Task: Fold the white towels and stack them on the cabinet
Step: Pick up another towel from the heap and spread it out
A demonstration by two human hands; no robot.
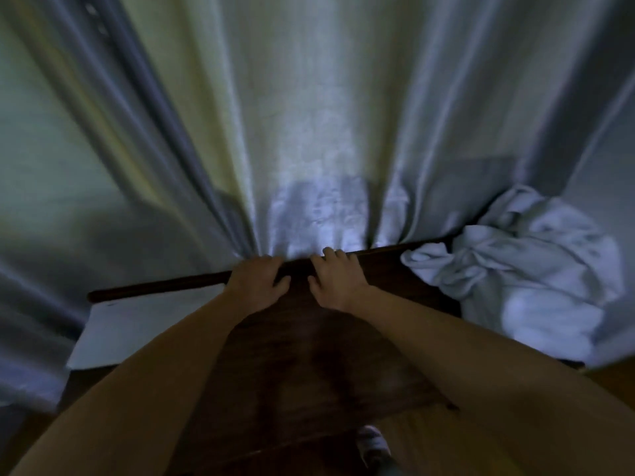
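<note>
At the far edge of the dark wooden surface (295, 355), the fingers (335, 257) of the right hand (335, 281) and those of the left hand (257, 280) are laid side by side, slightly bent over the rim against the curtain (309, 132), with nothing grasped. Off to the right, well apart from both, the crumpled white towels (525, 269) are heaped unfolded on the same surface, so the right hand is judged nearer; a flat white sheet (144, 328) is seen to the left.

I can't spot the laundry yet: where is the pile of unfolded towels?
In the head view, the crumpled white towels lie on the right end of the dark wooden cabinet, against the curtain.
</note>
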